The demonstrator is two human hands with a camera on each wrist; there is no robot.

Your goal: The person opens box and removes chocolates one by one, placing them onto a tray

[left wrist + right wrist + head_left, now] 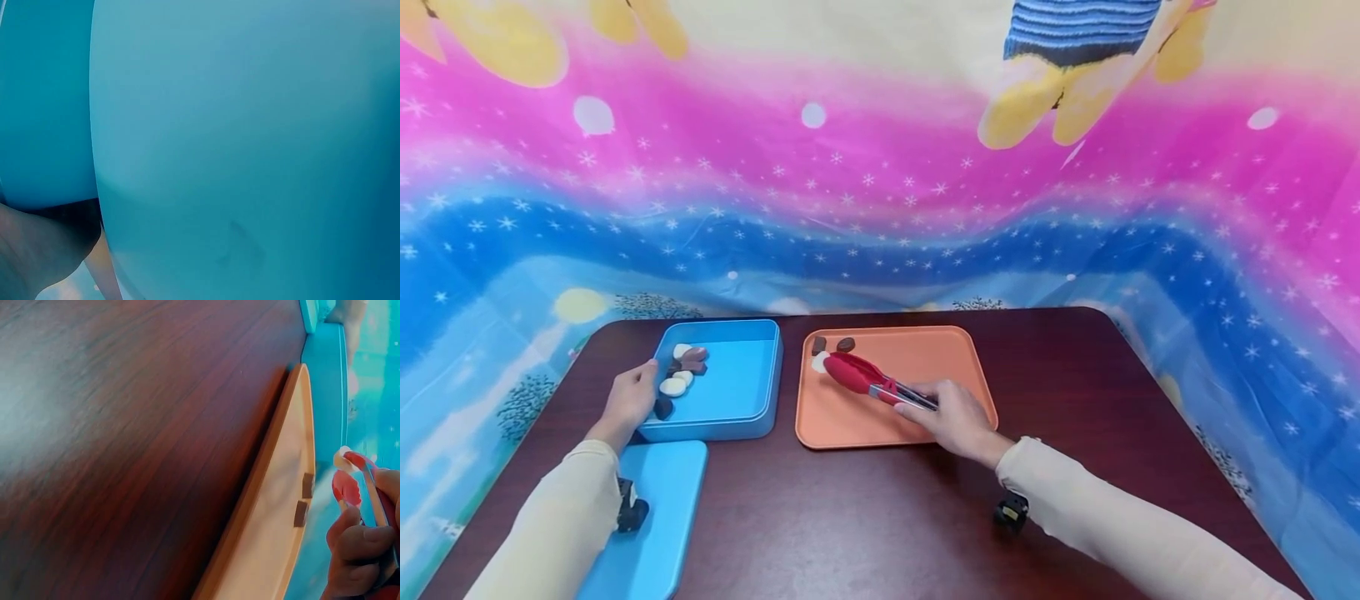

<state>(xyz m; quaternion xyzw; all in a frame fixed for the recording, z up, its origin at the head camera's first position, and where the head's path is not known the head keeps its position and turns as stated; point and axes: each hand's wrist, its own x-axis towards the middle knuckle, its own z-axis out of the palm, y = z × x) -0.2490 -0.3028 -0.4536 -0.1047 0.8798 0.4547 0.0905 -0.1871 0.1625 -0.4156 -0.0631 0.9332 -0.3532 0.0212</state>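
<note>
Red-headed metal tongs (pixel 861 377) rest in the right hand (pixel 953 419), whose fingers are curled round the metal arms, clear of the red heads. Small, smooth and white, a rounded piece (pixel 820 362) sits at the far tips of the tongs, over the left part of the orange rectangular tray (pixel 917 362) and well apart from the fingers. Whether the tips grip it firmly, I cannot tell. It looks light and hard, perhaps slippery; a gentle squeeze across its middle should suit it better than a pinch at the edge. Two dark-brown pieces (pixel 846 343) lie just beyond. At the left, bent fingers of the left hand (pixel 628 402) hold the near-left rim of the open blue plastic box (pixel 722 428), which seems light and fairly stiff, best steadied by its wall. Both tray and box stand on the dark wooden bench (pixel 820 517).
</note>
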